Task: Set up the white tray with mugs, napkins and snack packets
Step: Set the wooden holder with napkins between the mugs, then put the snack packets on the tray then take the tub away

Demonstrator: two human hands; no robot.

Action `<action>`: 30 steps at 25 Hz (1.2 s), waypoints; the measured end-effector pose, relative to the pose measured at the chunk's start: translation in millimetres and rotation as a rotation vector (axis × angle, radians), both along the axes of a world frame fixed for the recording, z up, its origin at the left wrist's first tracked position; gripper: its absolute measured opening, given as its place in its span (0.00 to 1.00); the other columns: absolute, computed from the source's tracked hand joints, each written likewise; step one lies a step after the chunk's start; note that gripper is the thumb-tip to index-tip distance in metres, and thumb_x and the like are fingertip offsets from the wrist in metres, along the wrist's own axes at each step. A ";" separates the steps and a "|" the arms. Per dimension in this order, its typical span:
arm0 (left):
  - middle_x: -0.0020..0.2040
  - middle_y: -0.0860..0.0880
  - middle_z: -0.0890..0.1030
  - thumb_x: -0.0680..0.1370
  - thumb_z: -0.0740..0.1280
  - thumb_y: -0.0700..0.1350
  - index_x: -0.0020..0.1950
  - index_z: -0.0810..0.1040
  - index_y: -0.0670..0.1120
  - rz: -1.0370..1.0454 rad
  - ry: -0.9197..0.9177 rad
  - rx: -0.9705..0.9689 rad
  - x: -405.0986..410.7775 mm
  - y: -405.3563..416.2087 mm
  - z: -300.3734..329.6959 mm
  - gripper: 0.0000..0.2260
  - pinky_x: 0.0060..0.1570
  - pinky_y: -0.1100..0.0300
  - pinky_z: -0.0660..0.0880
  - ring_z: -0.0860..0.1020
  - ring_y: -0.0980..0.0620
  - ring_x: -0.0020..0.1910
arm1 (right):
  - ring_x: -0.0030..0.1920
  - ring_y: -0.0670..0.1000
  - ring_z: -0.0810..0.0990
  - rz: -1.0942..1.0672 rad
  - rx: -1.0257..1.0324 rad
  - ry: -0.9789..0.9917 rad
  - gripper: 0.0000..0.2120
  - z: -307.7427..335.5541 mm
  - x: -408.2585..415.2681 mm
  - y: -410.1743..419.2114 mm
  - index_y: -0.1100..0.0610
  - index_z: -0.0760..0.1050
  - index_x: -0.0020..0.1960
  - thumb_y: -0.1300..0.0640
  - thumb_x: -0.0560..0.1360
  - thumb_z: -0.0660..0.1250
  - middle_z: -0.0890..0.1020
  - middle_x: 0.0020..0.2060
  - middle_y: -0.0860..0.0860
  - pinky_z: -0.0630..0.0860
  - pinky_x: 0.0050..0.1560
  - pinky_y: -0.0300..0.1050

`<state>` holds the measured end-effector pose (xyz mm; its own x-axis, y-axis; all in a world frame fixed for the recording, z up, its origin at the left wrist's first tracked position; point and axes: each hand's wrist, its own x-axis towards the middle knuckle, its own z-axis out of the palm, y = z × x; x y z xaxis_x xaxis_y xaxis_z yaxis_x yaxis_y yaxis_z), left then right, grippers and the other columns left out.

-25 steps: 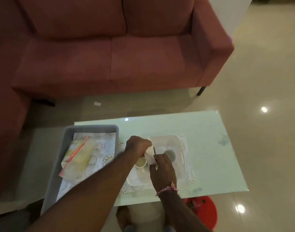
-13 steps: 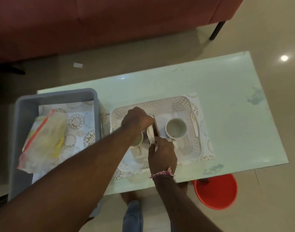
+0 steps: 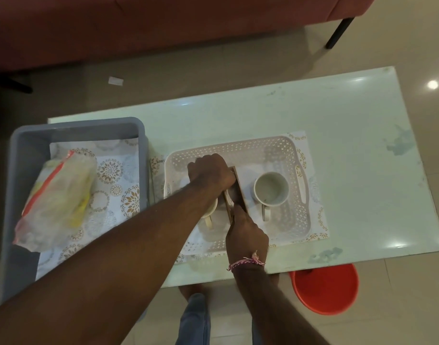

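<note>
Brown wooden napkin holder (image 3: 234,192) stands mid white perforated plastic tray (image 3: 275,148), long axis front-to-back, between two white mugs (image 3: 271,188). Left hand (image 3: 211,171) curled on its far end, right hand (image 3: 245,235) pinching near end. Clear snack packet (image 3: 56,200) well left, in grey tub (image 3: 76,127); left hand nearer.

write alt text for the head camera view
Both hands, left hand and right hand, hold a brown wooden napkin holder between two white mugs in a white perforated plastic tray on a glass table; a grey bin holds clear snack packets.

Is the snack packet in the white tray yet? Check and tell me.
No, the snack packet lies in the grey bin left of the white tray, which holds only mugs and the napkin holder.
</note>
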<state>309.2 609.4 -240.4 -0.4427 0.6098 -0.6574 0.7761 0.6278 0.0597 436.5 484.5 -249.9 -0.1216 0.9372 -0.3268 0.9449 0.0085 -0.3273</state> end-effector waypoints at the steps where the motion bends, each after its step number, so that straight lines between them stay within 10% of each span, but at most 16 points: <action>1: 0.55 0.47 0.85 0.75 0.73 0.52 0.49 0.78 0.48 -0.007 0.004 0.001 -0.3 -0.9 -1.1 0.10 0.62 0.49 0.74 0.82 0.42 0.59 | 0.37 0.57 0.86 -0.005 -0.011 0.028 0.20 0.1 -1.1 -1.2 0.48 0.75 0.69 0.61 0.79 0.65 0.87 0.44 0.51 0.80 0.36 0.50; 7: 0.44 0.50 0.79 0.73 0.72 0.53 0.42 0.75 0.49 -0.085 0.025 -0.021 -4.9 -4.0 3.7 0.10 0.66 0.46 0.66 0.81 0.43 0.58 | 0.45 0.56 0.87 -0.084 -0.009 0.123 0.19 6.3 -2.6 -5.7 0.49 0.74 0.71 0.54 0.81 0.64 0.87 0.55 0.49 0.84 0.45 0.52; 11: 0.54 0.47 0.85 0.74 0.71 0.59 0.51 0.84 0.48 -0.093 0.028 0.079 -16.3 -12.5 7.8 0.16 0.64 0.46 0.71 0.82 0.42 0.59 | 0.49 0.56 0.84 -0.094 0.196 0.226 0.16 18.0 -2.7 -1.9 0.56 0.79 0.63 0.56 0.76 0.71 0.83 0.55 0.52 0.81 0.41 0.49; 14: 0.54 0.48 0.88 0.71 0.70 0.69 0.55 0.88 0.50 0.031 -0.075 0.146 -32.4 -23.2 9.9 0.26 0.61 0.47 0.79 0.85 0.42 0.56 | 0.59 0.57 0.77 -0.123 0.190 0.161 0.23 14.9 -9.9 12.1 0.58 0.76 0.67 0.51 0.75 0.73 0.78 0.60 0.55 0.79 0.56 0.54; 18: 0.54 0.50 0.88 0.77 0.67 0.59 0.55 0.89 0.50 0.023 -0.065 0.227 -48.8 -37.7 17.1 0.17 0.59 0.49 0.78 0.85 0.44 0.56 | 0.65 0.61 0.73 -0.165 0.091 0.151 0.26 11.6 -26.8 10.2 0.59 0.72 0.70 0.52 0.75 0.72 0.76 0.63 0.58 0.78 0.61 0.59; 30: 0.67 0.47 0.84 0.80 0.70 0.55 0.68 0.81 0.50 0.205 0.261 0.594 -166.8 -138.1 56.4 0.18 0.67 0.45 0.76 0.81 0.44 0.65 | 0.56 0.60 0.77 0.262 0.261 0.117 0.23 52.9 -118.7 14.2 0.60 0.75 0.65 0.60 0.70 0.68 0.79 0.57 0.57 0.75 0.60 0.55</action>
<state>142.4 471.3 -184.0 -0.6861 0.7215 -0.0930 0.6810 0.6819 0.2670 317.8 498.6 -197.1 -0.3899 0.9194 -0.0517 0.8562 0.3413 -0.3878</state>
